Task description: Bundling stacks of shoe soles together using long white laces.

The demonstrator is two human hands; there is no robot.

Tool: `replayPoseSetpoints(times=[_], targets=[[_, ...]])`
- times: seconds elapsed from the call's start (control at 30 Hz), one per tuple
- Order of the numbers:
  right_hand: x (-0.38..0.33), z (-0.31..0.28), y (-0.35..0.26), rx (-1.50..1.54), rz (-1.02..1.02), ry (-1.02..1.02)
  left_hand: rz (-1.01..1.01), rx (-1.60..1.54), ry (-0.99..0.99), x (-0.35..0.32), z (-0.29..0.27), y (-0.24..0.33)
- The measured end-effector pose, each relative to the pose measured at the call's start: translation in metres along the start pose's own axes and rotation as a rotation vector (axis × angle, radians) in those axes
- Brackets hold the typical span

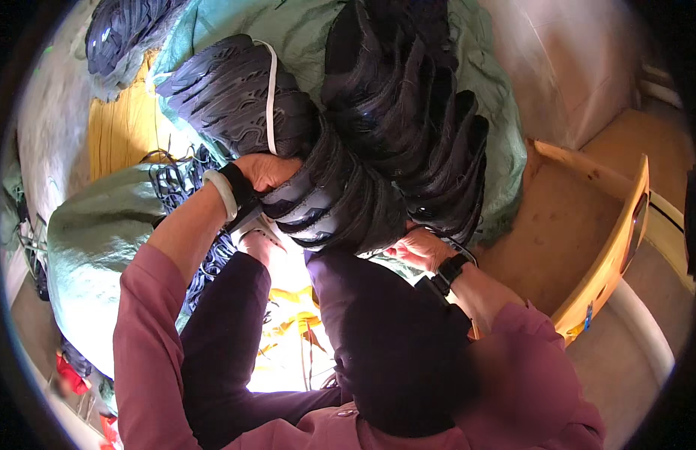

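My left hand point(264, 169) grips the upper side of a thick stack of dark rubber shoe soles point(340, 202) held in front of me. My right hand point(417, 249) supports the same stack from underneath on its right side. Both wrists carry bands, and pink sleeves cover my forearms. A second bundle of dark soles point(239, 94), tied with a white strap, lies just behind my left hand. A taller fanned row of soles point(408, 97) stands above the held stack. My dark trousered legs fill the space below.
Green woven sacks point(100, 232) bulge at the left and behind the soles. A yellow wooden tray point(625, 247) lies at the right. More dark soles point(119, 34) sit in a clear bag at top left. Yellow scraps point(295, 322) lie on the floor between my legs.
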State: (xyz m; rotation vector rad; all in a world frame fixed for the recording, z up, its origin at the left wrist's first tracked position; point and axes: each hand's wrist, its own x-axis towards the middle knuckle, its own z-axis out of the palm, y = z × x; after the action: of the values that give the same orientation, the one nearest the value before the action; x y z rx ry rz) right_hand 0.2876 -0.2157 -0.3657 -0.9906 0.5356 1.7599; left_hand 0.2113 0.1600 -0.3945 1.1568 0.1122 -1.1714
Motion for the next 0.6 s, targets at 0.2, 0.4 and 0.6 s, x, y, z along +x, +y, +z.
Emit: replayPoseSetpoints(times=[0.2, 0.4, 0.6], targets=[[0.015, 0.028, -0.004, 0.032, 0.074, -0.009, 0.299, -0.188, -0.138, 0.005, -0.005, -0.066], [0.012, 0.065, -0.022, -0.004, -0.090, -0.067, 0.720, -0.263, -0.291, -0.006, 0.002, -0.040], [0.032, 0.029, -0.009, -0.225, -0.453, 0.045, 0.101, 0.157, 0.217, -0.016, 0.021, -0.005]])
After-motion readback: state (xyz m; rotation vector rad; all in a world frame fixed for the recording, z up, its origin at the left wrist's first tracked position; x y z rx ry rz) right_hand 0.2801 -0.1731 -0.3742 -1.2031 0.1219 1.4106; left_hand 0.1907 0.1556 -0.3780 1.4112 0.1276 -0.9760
